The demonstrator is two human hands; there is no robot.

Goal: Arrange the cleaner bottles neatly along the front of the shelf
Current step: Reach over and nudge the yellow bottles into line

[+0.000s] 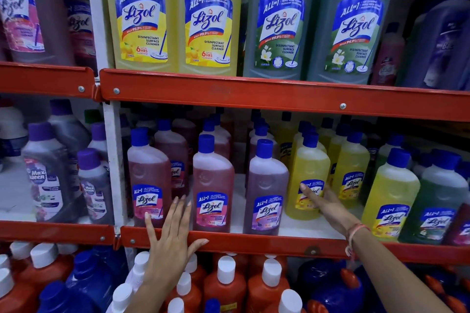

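Down on the middle shelf, the left hand (170,232) lies flat with fingers spread wide, palm over the red shelf rail (254,242), fingertips reaching the label of the leftmost pink Lizol bottle (148,180). Further right, the right hand (328,204) stretches in, fingers open against the front of a yellow Lizol bottle (309,180) set back from the edge, not clearly gripping it. Between the hands stand a second pink bottle (212,185) and a purple Lizol bottle (265,188) at the front. Another yellow bottle (389,195) stands near the right.
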